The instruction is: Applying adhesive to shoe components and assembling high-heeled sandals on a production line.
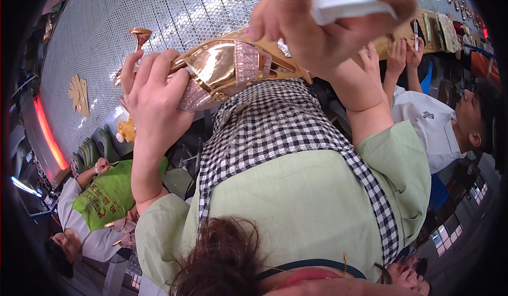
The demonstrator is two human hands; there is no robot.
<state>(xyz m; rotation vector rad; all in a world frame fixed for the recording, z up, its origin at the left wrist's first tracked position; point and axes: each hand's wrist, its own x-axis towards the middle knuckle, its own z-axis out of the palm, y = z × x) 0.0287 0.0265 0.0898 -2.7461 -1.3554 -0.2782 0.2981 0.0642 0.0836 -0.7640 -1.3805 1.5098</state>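
"Gold panels and pink glittered bands noted. Which item, and where?"

"One shoe [214, 65], held up in the left hand [156, 87]. A black-and-white checked apron [270, 118] shows directly below the shoe in view."

"State of the left fingers?"

"Curled over the shoe's straps, slightly apart, gripping it. Thumb position: cannot tell."

"And the right hand [328, 28]?"

"To the right of the shoe, higher in view. Fingers bent around a white object [349, 6]. Blurred, so the exact pinch and the object's kind cannot be determined."

"Surroundings, taken from the shoe?"

"Beyond it, a silvery table surface [201, 10] with a honeycomb pattern. Left of it, flat tan pieces [79, 96] on that surface. Farther left and lower, a co-worker in a bright green vest [108, 195]. Well to the right, a co-worker in a white shirt [426, 124], both hands raised."
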